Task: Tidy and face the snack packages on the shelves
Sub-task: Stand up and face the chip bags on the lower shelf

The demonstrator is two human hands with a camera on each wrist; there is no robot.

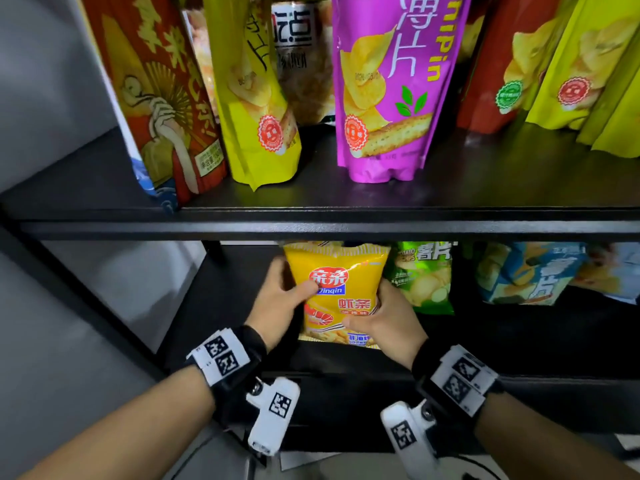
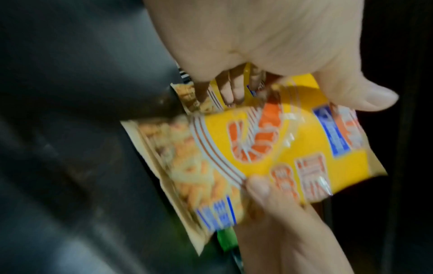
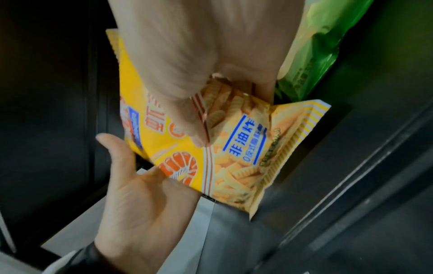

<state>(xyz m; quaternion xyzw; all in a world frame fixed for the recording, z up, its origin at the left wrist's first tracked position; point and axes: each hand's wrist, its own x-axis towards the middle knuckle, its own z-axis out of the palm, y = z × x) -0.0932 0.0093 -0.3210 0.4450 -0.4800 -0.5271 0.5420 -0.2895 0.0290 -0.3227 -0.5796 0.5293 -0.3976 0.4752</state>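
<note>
A yellow shrimp-stick snack bag (image 1: 341,289) stands upright on the lower black shelf (image 1: 519,351), its printed front toward me. My left hand (image 1: 284,296) grips its left edge, thumb across the front and fingers behind. My right hand (image 1: 384,313) grips the lower right side, thumb on the front. In the left wrist view the bag (image 2: 293,144) lies between my left hand (image 2: 257,46) and my right hand's thumb (image 2: 257,187). The right wrist view shows my right hand (image 3: 199,55) pinching the bag (image 3: 234,161), with my left hand (image 3: 140,204) at its other edge.
A green chips bag (image 1: 426,278) stands just right of the yellow one, then a blue chips bag (image 1: 530,275). The upper shelf (image 1: 346,223) carries a purple bag (image 1: 391,98), a yellow bag (image 1: 252,98), a red bag (image 1: 162,98) and more at the right.
</note>
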